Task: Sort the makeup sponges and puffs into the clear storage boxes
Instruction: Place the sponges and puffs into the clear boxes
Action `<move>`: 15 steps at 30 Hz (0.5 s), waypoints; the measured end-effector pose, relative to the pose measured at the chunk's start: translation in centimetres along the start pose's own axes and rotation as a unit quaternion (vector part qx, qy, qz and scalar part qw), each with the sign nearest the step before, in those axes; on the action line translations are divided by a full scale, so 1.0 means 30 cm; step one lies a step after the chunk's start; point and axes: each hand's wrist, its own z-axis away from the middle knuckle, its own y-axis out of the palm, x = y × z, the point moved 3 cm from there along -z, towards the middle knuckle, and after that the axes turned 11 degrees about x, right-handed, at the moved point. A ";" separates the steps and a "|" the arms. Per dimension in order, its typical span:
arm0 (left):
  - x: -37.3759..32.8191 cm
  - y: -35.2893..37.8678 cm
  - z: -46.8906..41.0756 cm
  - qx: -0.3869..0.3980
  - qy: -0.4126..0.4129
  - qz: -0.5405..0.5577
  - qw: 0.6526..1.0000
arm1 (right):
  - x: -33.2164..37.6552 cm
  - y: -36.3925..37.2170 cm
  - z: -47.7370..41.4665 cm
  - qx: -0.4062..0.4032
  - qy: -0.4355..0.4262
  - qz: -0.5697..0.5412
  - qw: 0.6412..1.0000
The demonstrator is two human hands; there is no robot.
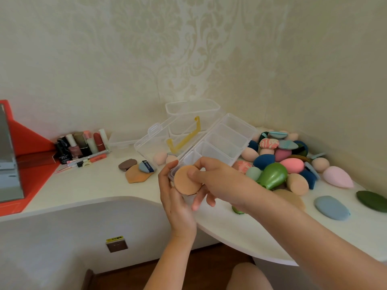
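A round tan puff (183, 181) sits between both hands at the near end of a clear divided storage box (225, 141). My right hand (211, 181) pinches the puff with thumb on its face. My left hand (174, 197) holds it from the left and below. A second clear box (150, 147) with a yellow handle lies open behind, with two peach sponges (160, 158) inside. A pile of coloured sponges and puffs (280, 160) lies to the right, including a green gourd-shaped one (272, 174).
Flat puffs (136, 170) lie left of the boxes. Nail polish and lipstick (81, 146) stand by a red mirror stand (31, 155) at the left. A blue puff (332, 207) and a dark green puff (372, 200) lie near the right edge. The desk's curved front edge (230, 233) is under my forearms.
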 end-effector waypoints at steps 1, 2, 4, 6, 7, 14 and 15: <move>-0.001 -0.002 -0.001 -0.004 -0.006 0.011 1.000 | 0.001 -0.004 -0.003 -0.021 0.006 0.053 0.998; 0.001 -0.003 -0.002 -0.010 -0.012 0.018 1.000 | 0.001 -0.012 -0.008 -0.039 0.012 0.096 0.995; -0.002 0.000 -0.005 -0.020 -0.025 0.000 0.999 | -0.001 -0.030 -0.014 -0.066 0.012 0.143 0.987; -0.008 0.009 -0.001 -0.023 -0.030 -0.030 0.999 | -0.002 -0.044 -0.020 -0.098 -0.002 0.178 0.979; -0.011 0.013 0.003 -0.021 -0.029 -0.037 0.999 | -0.001 -0.046 -0.023 -0.117 -0.013 0.200 0.973; -0.023 0.019 0.009 -0.020 -0.027 -0.039 0.999 | 0.004 -0.038 -0.032 -0.206 -0.077 0.331 0.917; -0.027 0.022 0.010 -0.018 -0.025 -0.038 0.999 | 0.004 -0.039 -0.033 -0.208 -0.080 0.341 0.913</move>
